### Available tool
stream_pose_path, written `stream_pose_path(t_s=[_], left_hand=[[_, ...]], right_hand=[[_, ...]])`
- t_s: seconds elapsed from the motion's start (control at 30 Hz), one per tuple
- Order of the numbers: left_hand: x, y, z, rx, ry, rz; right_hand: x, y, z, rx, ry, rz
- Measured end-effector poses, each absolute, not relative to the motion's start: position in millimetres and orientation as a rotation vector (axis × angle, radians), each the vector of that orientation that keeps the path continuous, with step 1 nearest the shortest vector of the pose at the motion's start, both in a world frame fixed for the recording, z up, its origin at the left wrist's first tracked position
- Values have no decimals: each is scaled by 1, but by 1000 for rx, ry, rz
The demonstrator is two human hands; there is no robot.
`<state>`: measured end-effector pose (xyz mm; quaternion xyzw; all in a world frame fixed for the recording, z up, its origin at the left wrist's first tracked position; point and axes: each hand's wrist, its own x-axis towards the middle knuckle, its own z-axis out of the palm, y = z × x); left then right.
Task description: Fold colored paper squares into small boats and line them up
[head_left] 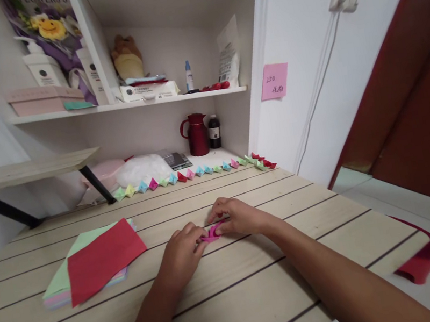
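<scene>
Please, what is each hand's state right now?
Left hand: closed, pinching the magenta paper.
Right hand: curled at the same paper; grip cannot be told.

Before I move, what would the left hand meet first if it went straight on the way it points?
The left hand would first meet the magenta folded paper, which it touches; just beyond, probably the right hand, though depth is unclear.

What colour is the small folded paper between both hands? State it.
The small folded paper is bright magenta, showing best in the head view.
</scene>
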<state>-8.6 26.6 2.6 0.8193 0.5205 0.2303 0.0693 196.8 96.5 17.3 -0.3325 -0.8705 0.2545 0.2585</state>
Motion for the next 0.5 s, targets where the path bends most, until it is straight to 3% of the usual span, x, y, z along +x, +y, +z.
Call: stream_pose_path(t_s=[0.5], left_hand=[[-11, 31, -4, 2536, 1589, 718]], right_hand=[[194, 99, 10, -768, -2420, 665]])
